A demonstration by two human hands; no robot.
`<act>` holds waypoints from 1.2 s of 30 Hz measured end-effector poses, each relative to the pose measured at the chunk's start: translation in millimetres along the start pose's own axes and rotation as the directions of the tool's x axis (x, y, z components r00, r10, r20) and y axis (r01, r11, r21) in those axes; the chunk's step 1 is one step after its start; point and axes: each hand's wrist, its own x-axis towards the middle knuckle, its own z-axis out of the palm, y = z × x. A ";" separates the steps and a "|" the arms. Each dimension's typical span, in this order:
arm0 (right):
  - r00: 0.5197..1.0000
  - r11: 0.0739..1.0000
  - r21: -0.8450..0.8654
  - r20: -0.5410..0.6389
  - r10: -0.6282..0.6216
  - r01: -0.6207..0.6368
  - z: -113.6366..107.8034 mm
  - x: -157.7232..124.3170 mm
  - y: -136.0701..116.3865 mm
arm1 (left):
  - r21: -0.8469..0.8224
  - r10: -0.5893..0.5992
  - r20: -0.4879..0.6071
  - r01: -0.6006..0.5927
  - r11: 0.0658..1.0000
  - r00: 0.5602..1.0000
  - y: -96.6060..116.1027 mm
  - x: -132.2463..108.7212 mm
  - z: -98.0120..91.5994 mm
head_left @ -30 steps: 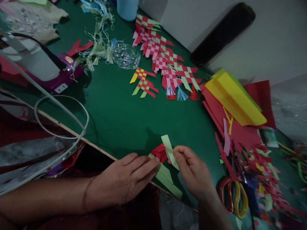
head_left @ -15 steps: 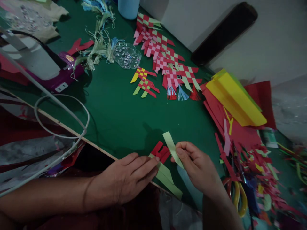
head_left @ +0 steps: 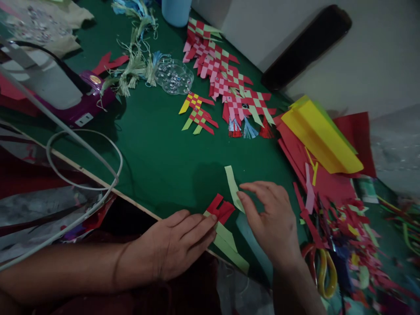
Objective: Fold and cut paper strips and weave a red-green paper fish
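Note:
My left hand [head_left: 182, 240] lies flat near the table's front edge, fingers stretched out together, pressing on a partly woven paper piece. Red paper strips [head_left: 220, 209] stick out of that piece beyond the fingertips. Pale green strips [head_left: 229, 247] run from it toward the lower right. My right hand [head_left: 271, 223] is just to the right, thumb and index finger spread apart. A loose pale green paper strip [head_left: 233, 188] is beside its fingertips; the thumb tip looks to be at the strip's edge. Under the right hand, a bluish strip [head_left: 254, 245] lies on the table.
Checkered woven paper fish [head_left: 234, 76] lie at the back, with two smaller ones [head_left: 198, 114] nearer. A clear dish [head_left: 173, 76] holds small googly eyes. Yellow paper [head_left: 321, 133], scissors [head_left: 324, 271] and scraps [head_left: 361, 245] lie right. A white cable [head_left: 82, 131] loops at left.
My right hand has moved slightly up, and its thumb and index finger have parted from their pinch on the pale green strip. The strip has shifted up a little. My left hand stays put.

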 end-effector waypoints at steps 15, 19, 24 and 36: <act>0.941 0.970 0.135 0.247 -0.231 0.203 -3.8 -18.9 -16.8 | -0.021 -0.017 -0.055 0.016 1.000 0.998 -0.3 0.2 1.3; 0.928 0.968 0.119 0.278 -0.248 0.222 -6.6 -28.1 -16.3 | 0.006 -0.054 -0.052 0.054 0.999 0.997 1.7 0.0 0.0; 0.945 0.964 0.171 0.224 -0.240 0.204 -8.4 -23.2 -7.9 | 0.007 -0.019 0.005 0.019 1.000 1.000 1.9 -0.4 -1.0; 0.967 0.995 -0.042 0.244 -0.076 0.089 8.8 6.5 -26.8 | 0.012 -0.001 -0.005 0.001 1.000 1.000 0.3 0.6 -0.7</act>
